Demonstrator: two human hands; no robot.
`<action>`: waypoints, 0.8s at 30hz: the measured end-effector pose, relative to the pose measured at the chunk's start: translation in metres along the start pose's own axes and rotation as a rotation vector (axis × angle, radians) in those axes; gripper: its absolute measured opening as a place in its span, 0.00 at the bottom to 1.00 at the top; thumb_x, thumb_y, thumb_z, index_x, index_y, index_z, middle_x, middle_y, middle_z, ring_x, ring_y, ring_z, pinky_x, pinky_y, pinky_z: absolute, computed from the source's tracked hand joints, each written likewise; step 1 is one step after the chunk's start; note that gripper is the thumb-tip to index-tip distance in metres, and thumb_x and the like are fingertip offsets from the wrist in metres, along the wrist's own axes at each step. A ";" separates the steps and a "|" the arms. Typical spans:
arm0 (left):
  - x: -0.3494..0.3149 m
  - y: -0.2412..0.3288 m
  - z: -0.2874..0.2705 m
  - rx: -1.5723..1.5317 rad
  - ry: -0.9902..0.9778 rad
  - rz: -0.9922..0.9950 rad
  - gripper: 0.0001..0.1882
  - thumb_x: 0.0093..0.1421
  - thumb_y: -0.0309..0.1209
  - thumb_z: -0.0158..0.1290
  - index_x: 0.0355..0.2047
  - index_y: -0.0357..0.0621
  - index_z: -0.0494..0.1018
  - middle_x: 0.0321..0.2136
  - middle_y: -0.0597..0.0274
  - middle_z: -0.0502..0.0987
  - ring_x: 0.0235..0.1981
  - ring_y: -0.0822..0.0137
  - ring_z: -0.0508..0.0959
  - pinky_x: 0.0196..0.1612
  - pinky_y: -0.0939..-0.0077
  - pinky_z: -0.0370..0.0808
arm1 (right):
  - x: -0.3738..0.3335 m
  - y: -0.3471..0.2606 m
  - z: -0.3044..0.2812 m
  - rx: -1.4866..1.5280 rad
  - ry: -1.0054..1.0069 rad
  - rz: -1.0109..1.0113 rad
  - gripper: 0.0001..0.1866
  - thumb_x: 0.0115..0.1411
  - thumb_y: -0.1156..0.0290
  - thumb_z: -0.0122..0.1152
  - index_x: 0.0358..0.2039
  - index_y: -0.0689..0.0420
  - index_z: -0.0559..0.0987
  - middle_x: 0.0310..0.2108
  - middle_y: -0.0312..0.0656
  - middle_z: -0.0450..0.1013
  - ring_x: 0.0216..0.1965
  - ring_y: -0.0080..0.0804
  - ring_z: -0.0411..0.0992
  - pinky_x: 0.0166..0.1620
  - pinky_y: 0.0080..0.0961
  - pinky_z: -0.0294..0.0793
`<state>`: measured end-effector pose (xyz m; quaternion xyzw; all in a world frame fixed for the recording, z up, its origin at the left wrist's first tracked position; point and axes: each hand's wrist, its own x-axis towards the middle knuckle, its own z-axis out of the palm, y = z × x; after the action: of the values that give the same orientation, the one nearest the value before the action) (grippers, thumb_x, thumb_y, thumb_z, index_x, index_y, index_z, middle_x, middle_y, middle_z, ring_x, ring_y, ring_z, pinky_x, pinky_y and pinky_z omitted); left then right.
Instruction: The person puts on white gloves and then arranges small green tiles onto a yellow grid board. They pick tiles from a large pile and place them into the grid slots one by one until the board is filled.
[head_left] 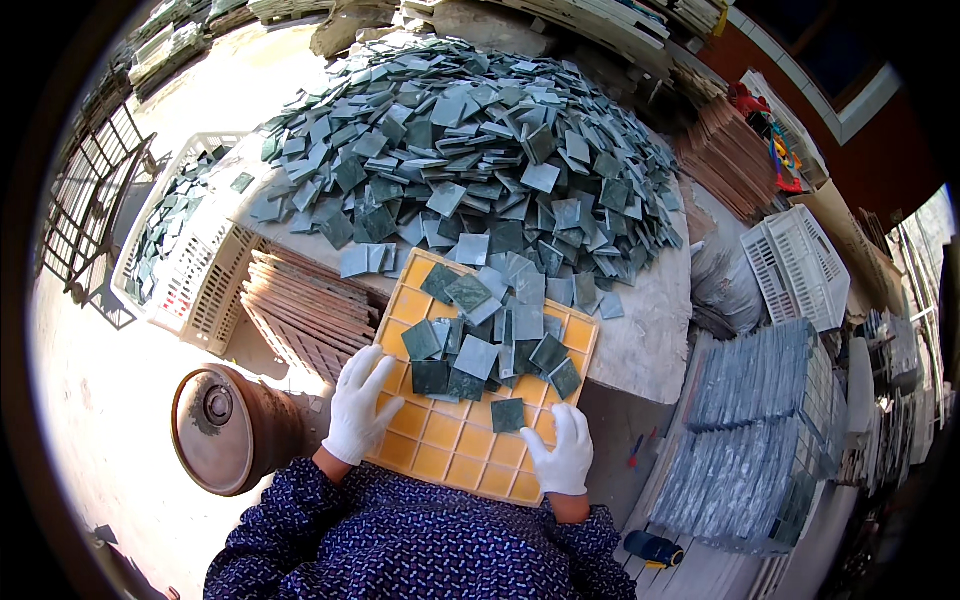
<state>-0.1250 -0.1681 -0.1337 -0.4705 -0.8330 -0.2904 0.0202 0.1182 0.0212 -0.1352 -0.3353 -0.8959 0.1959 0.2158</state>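
Right gloved hand (563,452) at right edge of orange grid tray (440,432), fingers splayed, nothing grasped; contact with lone green square tile (507,415) unclear. Tile on tray, just ahead-left of right thumb; no long axis; right hand nearer. Left gloved hand (360,405) splayed at tray's left edge. Loose tiles (478,357) across tray's far half, tile heap (470,140) beyond.

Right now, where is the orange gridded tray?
In the head view, the tray is just below centre, between the left hand and right hand, with the tile pile beyond it.
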 end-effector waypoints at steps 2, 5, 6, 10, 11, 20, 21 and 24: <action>0.012 0.004 0.002 -0.094 -0.067 -0.003 0.34 0.45 0.32 0.64 0.53 0.41 0.67 0.52 0.50 0.68 0.55 0.51 0.67 0.57 0.60 0.65 | 0.007 -0.026 0.008 -0.056 -0.060 0.030 0.38 0.43 0.52 0.72 0.50 0.58 0.68 0.46 0.49 0.68 0.43 0.49 0.70 0.42 0.40 0.72; 0.029 0.023 0.010 -0.027 -0.068 0.072 0.36 0.42 0.36 0.66 0.52 0.41 0.66 0.45 0.52 0.70 0.48 0.51 0.70 0.52 0.60 0.67 | 0.007 -0.032 0.028 -0.179 -0.059 0.034 0.39 0.41 0.49 0.72 0.50 0.55 0.68 0.42 0.49 0.68 0.41 0.50 0.70 0.41 0.41 0.72; 0.034 0.023 0.014 -0.024 -0.085 0.068 0.36 0.41 0.36 0.66 0.51 0.41 0.66 0.44 0.51 0.70 0.47 0.49 0.70 0.52 0.60 0.67 | 0.010 -0.032 0.030 -0.164 -0.075 0.053 0.39 0.42 0.50 0.72 0.50 0.56 0.68 0.42 0.49 0.68 0.42 0.50 0.70 0.41 0.42 0.72; 0.038 0.008 0.016 -0.036 -0.147 0.140 0.31 0.45 0.37 0.64 0.49 0.41 0.66 0.41 0.52 0.69 0.44 0.51 0.71 0.49 0.62 0.69 | 0.012 -0.026 0.026 -0.033 -0.158 0.118 0.36 0.43 0.54 0.71 0.50 0.57 0.68 0.44 0.49 0.67 0.44 0.50 0.69 0.46 0.42 0.70; 0.036 0.003 0.014 -0.032 -0.144 0.156 0.30 0.45 0.36 0.64 0.48 0.41 0.66 0.41 0.52 0.69 0.44 0.51 0.71 0.48 0.62 0.70 | 0.010 -0.022 0.022 0.020 -0.185 0.128 0.36 0.44 0.56 0.70 0.50 0.58 0.68 0.45 0.50 0.67 0.46 0.50 0.68 0.48 0.42 0.69; -0.028 -0.036 -0.047 -0.023 -0.384 0.214 0.30 0.42 0.36 0.64 0.46 0.43 0.70 0.45 0.53 0.69 0.46 0.50 0.70 0.49 0.60 0.71 | -0.055 0.016 -0.037 -0.005 -0.411 -0.098 0.29 0.43 0.61 0.70 0.47 0.54 0.74 0.45 0.46 0.67 0.47 0.47 0.66 0.51 0.39 0.68; -0.034 -0.040 -0.047 0.000 -0.393 0.258 0.30 0.42 0.37 0.64 0.47 0.43 0.70 0.45 0.53 0.69 0.46 0.50 0.70 0.49 0.60 0.71 | -0.061 0.018 -0.040 -0.004 -0.429 -0.088 0.30 0.44 0.61 0.70 0.48 0.53 0.73 0.45 0.46 0.66 0.46 0.47 0.66 0.51 0.39 0.68; -0.047 -0.041 -0.048 0.012 -0.388 0.238 0.33 0.44 0.38 0.64 0.51 0.42 0.68 0.48 0.51 0.68 0.48 0.49 0.69 0.50 0.60 0.70 | -0.074 0.028 -0.034 0.067 -0.420 -0.086 0.31 0.45 0.61 0.70 0.50 0.54 0.72 0.47 0.48 0.66 0.47 0.48 0.66 0.51 0.40 0.68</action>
<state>-0.1431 -0.2448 -0.1278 -0.6125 -0.7615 -0.1850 -0.1035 0.2013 -0.0028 -0.1399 -0.2412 -0.9276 0.2819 0.0434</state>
